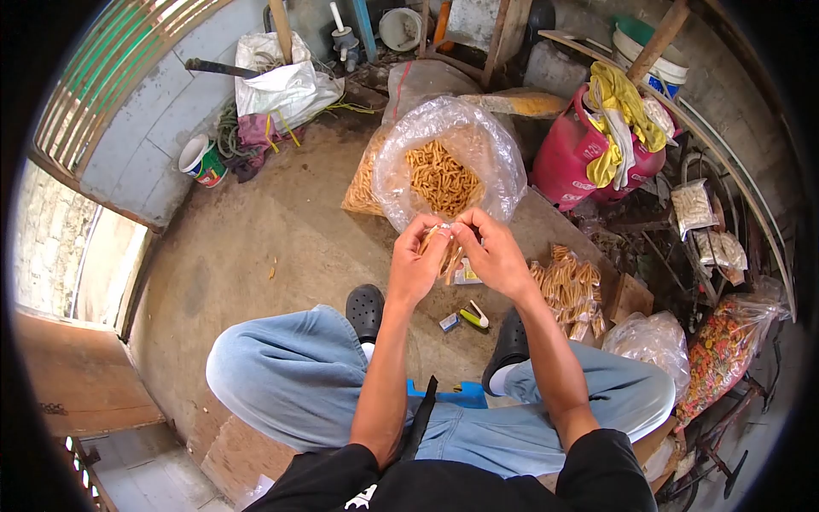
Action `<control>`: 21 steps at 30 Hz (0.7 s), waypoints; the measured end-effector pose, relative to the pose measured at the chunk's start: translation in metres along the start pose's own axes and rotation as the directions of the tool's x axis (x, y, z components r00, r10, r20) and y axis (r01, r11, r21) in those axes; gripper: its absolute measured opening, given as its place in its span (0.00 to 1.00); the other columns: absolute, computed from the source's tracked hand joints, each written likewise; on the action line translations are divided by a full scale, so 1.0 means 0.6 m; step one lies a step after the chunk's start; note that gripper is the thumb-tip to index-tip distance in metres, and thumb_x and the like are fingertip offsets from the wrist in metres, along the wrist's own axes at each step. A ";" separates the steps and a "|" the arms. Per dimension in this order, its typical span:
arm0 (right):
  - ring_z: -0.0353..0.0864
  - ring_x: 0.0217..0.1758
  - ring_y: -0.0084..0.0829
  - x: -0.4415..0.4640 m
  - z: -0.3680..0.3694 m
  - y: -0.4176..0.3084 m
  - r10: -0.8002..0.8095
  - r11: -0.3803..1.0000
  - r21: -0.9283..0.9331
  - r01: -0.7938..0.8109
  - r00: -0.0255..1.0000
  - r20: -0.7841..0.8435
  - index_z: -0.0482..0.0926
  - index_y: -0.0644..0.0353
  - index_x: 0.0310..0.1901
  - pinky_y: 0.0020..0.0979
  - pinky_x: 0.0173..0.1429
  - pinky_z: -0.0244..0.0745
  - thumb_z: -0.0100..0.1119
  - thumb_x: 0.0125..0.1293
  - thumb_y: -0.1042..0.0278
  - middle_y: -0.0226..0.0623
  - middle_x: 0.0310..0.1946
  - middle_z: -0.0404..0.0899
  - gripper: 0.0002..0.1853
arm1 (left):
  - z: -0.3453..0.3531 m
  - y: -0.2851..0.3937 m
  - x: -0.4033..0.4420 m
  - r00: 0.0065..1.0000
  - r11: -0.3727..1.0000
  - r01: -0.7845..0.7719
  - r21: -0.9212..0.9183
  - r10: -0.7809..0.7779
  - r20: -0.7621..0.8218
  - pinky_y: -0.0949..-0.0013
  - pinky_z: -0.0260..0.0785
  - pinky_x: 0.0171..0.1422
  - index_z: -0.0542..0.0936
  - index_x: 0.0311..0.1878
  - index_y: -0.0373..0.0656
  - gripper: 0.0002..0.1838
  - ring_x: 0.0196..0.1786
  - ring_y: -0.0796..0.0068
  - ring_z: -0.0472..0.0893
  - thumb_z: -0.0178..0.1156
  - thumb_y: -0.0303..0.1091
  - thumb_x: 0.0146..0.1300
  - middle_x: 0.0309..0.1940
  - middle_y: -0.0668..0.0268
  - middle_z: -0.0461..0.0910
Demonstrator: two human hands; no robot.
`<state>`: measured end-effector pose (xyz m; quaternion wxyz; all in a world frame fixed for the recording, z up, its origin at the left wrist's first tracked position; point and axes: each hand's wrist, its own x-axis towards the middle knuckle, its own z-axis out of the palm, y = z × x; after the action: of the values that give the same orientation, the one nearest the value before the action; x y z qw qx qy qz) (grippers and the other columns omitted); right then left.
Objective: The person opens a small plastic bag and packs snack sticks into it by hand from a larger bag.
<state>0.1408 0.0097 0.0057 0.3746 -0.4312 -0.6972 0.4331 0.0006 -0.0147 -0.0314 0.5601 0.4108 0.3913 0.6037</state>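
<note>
Pinching | stick-filled packet [450, 261] — between both hands [495, 258], top held, body hanging

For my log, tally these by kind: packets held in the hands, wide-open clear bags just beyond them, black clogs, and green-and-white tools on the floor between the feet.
Held packet: 1
Wide-open clear bag: 1
Black clogs: 2
Green-and-white tool: 1
Total: 5

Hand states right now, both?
Left hand: closed, fingertips pinching the top of the packet of brown sticks.
Right hand: closed, pinching the same packet's top.
</note>
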 end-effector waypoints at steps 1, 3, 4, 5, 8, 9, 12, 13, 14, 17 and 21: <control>0.75 0.31 0.23 -0.001 0.000 -0.005 0.054 0.997 0.061 -0.055 0.998 0.018 0.73 0.65 0.39 0.29 0.35 0.70 0.52 0.69 0.67 0.36 0.28 0.76 0.08 | 0.002 -0.001 -0.002 0.999 0.998 0.029 -0.062 -0.031 -0.019 0.78 0.70 0.27 0.73 0.40 0.40 0.03 0.28 0.84 0.75 0.53 0.28 0.67 0.30 0.70 0.76; 0.74 0.31 0.20 -0.001 0.001 0.004 0.044 0.993 0.113 -0.046 0.999 0.023 0.74 0.64 0.39 0.27 0.35 0.70 0.52 0.69 0.67 0.33 0.28 0.76 0.08 | 0.002 -0.007 -0.003 0.999 0.999 0.010 -0.052 -0.011 -0.034 0.77 0.70 0.25 0.73 0.40 0.39 0.03 0.27 0.83 0.76 0.53 0.28 0.66 0.29 0.70 0.75; 0.74 0.31 0.18 -0.001 0.002 0.011 0.031 0.986 0.165 -0.035 0.999 0.025 0.75 0.63 0.38 0.25 0.35 0.69 0.53 0.69 0.66 0.30 0.27 0.76 0.08 | 0.003 -0.009 -0.003 0.999 0.999 -0.012 -0.039 0.010 -0.047 0.77 0.69 0.23 0.73 0.39 0.39 0.03 0.27 0.83 0.76 0.53 0.28 0.66 0.28 0.70 0.75; 0.74 0.31 0.18 0.001 0.004 0.026 0.031 0.986 0.165 -0.035 0.999 0.026 0.75 0.63 0.38 0.25 0.35 0.69 0.53 0.69 0.66 0.30 0.27 0.76 0.08 | 0.004 -0.008 -0.004 0.999 0.999 -0.012 -0.040 0.010 -0.048 0.77 0.69 0.23 0.73 0.39 0.39 0.03 0.27 0.83 0.76 0.53 0.28 0.66 0.28 0.70 0.75; 0.73 0.30 0.18 0.010 0.002 0.073 -0.014 0.957 0.289 0.012 1.000 0.004 0.76 0.62 0.37 0.23 0.35 0.69 0.54 0.68 0.65 0.26 0.28 0.75 0.08 | 0.000 -0.014 -0.004 0.998 1.000 -0.008 -0.015 0.007 -0.068 0.78 0.68 0.26 0.73 0.37 0.39 0.03 0.27 0.85 0.74 0.55 0.28 0.65 0.26 0.71 0.74; 0.73 0.29 0.17 0.014 -0.004 0.080 0.068 0.939 0.340 -0.048 0.997 -0.048 0.77 0.62 0.37 0.24 0.35 0.69 0.54 0.68 0.64 0.26 0.27 0.75 0.09 | -0.006 -0.027 0.000 0.993 0.997 -0.054 0.048 0.058 -0.105 0.79 0.66 0.27 0.73 0.36 0.39 0.03 0.27 0.87 0.72 0.55 0.27 0.65 0.25 0.71 0.74; 0.74 0.28 0.21 0.014 -0.008 0.159 0.177 0.971 0.187 -0.149 0.974 -0.144 0.78 0.64 0.36 0.27 0.35 0.70 0.56 0.67 0.60 0.30 0.26 0.77 0.13 | -0.010 -0.032 0.003 0.978 0.985 -0.117 0.126 0.137 -0.156 0.80 0.63 0.29 0.73 0.34 0.39 0.04 0.27 0.89 0.69 0.56 0.27 0.64 0.24 0.72 0.73; 0.77 0.28 0.25 0.012 -0.005 0.212 0.187 0.980 -0.023 -0.196 0.962 -0.200 0.79 0.65 0.36 0.30 0.35 0.71 0.57 0.65 0.57 0.34 0.26 0.79 0.16 | -0.008 -0.028 0.003 0.972 0.980 -0.139 0.143 0.163 -0.170 0.80 0.62 0.30 0.73 0.33 0.38 0.04 0.28 0.89 0.68 0.57 0.27 0.63 0.24 0.73 0.73; 0.79 0.31 0.32 -0.002 -0.001 0.299 0.230 0.953 -0.175 -0.248 0.966 -0.118 0.79 0.66 0.36 0.34 0.37 0.72 0.59 0.63 0.54 0.39 0.27 0.80 0.18 | -0.006 -0.026 0.002 0.972 0.980 -0.139 0.142 0.162 -0.169 0.80 0.62 0.30 0.73 0.33 0.38 0.04 0.28 0.89 0.68 0.57 0.27 0.63 0.24 0.73 0.73; 0.82 0.39 0.48 -0.064 0.038 0.405 0.642 0.583 -0.731 -0.356 0.753 0.146 0.81 0.66 0.36 0.43 0.45 0.76 0.64 0.55 0.49 0.50 0.33 0.82 0.23 | -0.003 -0.017 0.000 0.973 0.972 -0.139 0.189 0.170 -0.159 0.80 0.62 0.29 0.74 0.33 0.38 0.04 0.27 0.89 0.69 0.58 0.27 0.62 0.23 0.72 0.74; 0.78 0.51 0.48 -0.189 0.089 0.411 0.674 0.493 -0.833 -0.251 0.715 0.183 0.72 0.61 0.54 0.45 0.50 0.75 0.70 0.51 0.48 0.49 0.47 0.77 0.34 | 0.004 -0.008 -0.004 0.960 0.920 -0.217 0.327 0.261 -0.098 0.79 0.62 0.27 0.74 0.33 0.39 0.04 0.24 0.89 0.68 0.58 0.27 0.62 0.21 0.73 0.74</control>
<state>0.2005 -0.0481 -0.2583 -0.1685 -0.5989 -0.7312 0.2798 0.0046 -0.0169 -0.0355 0.3808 0.4958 0.4673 0.6251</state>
